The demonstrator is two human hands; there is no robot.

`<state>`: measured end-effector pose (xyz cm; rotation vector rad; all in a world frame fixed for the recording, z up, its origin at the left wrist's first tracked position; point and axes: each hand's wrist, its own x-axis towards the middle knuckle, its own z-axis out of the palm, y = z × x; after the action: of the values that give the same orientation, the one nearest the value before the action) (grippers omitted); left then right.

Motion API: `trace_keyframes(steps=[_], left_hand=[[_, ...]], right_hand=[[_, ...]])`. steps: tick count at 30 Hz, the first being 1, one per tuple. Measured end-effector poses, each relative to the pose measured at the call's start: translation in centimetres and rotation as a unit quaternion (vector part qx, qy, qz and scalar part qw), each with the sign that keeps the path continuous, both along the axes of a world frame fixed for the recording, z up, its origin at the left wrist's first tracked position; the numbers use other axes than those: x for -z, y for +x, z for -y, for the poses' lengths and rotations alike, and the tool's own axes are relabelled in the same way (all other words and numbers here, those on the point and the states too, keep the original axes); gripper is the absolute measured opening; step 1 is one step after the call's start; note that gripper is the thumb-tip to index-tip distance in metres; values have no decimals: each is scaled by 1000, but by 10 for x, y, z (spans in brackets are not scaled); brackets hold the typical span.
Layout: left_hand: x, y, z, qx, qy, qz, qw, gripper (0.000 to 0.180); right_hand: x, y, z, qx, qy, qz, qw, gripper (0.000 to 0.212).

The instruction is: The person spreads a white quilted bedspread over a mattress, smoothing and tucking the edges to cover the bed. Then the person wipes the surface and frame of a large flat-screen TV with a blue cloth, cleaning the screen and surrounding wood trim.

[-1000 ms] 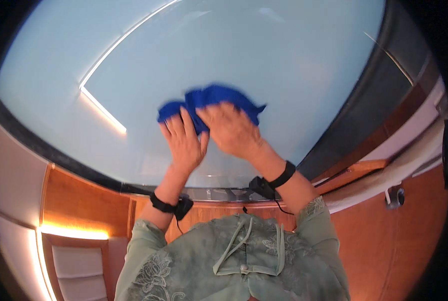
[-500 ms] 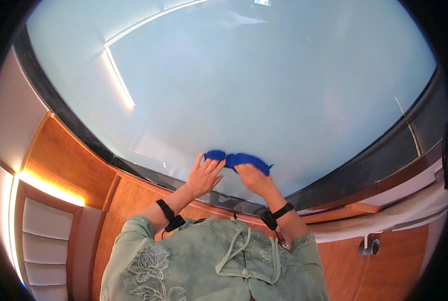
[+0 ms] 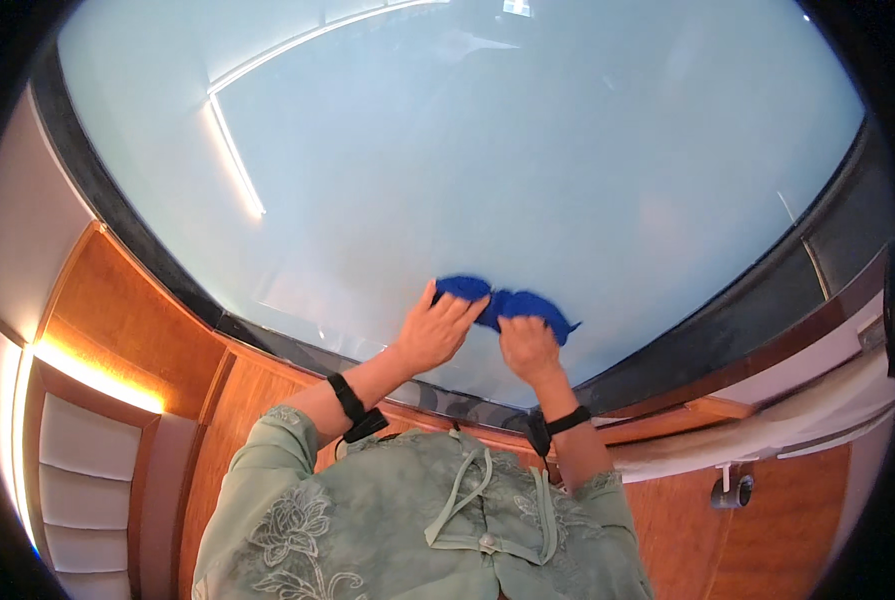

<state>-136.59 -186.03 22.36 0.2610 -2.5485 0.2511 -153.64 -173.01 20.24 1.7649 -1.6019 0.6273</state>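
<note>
A bunched blue cloth lies against a large, glossy, pale blue-grey panel, near the panel's lower edge. My left hand grips the cloth's left part, its fingers laid over the fabric and the thumb at the left end. On the right part of the cloth, my right hand is closed with its fingers curled into the fabric. The two hands are apart, and a narrow pinched stretch of cloth runs between them. What lies beneath the fingers is hidden.
A dark border curves round the panel. Brown wood and a padded light panel are at the left. Pale fabric and a small dark cylindrical fitting are at lower right. A bright light strip shows on the panel.
Both hands have moved right and a little farther up the panel, taking the blue cloth along. The right fingers look more curled. The view has shifted slightly.
</note>
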Motion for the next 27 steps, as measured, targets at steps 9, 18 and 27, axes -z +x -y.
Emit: trace_keyframes(steps=[9, 18, 27], left_hand=[[-62, -10, -6, 9, -13, -73, 997, 64], [-44, -35, -17, 32, -15, -60, 998, 57], [-30, -28, -19, 75, -54, 44, 995, 64]], right_hand=[[-55, -13, -7, 30, -50, -2, 998, 35], [-20, -25, -9, 91, -96, -7, 991, 25], [9, -30, -34, 89, -115, 38, 989, 35]])
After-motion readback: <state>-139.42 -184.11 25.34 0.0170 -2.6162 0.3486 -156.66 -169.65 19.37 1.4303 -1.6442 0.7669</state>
